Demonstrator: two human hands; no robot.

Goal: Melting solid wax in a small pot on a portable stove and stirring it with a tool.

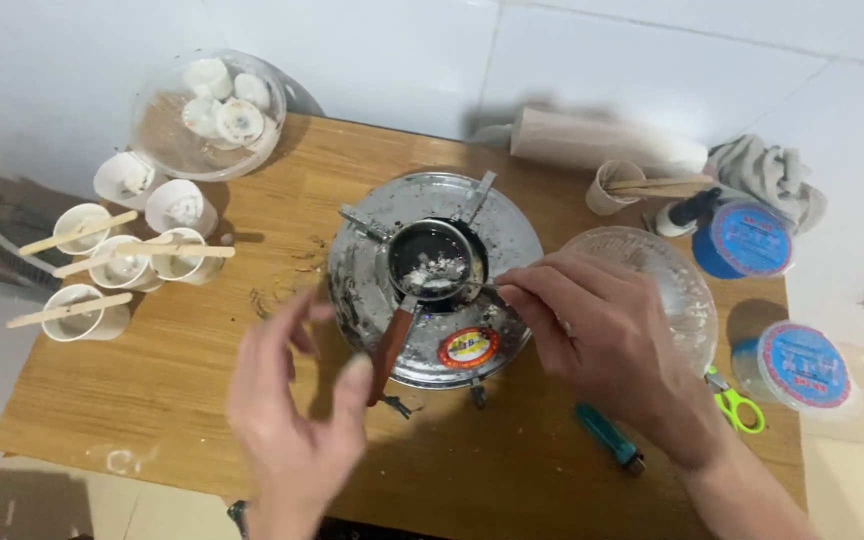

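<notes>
The right hand (pixel 607 335) has its grip pinched on something small at the rim of the small dark pot (pixel 435 262), which sits on the round metal stove (pixel 432 275); the left hand (pixel 297 405) hovers released just beside the pot's wooden handle (pixel 392 345), probably ready to steady it

Lighting is even and moderately bright, apparently from overhead; the white wall behind reads slightly cool. Shadows on the bench (pixel 152 390) are soft and short, falling beside the paper cups at far left. Mild glare shows on the round metal burner top (pixel 512 235). The left hand (pixel 292 420) is motion-blurred, its fingers smeared. The rolling pin (pixel 592 140) at far right is also soft. Overall sharpness is moderate.
</notes>
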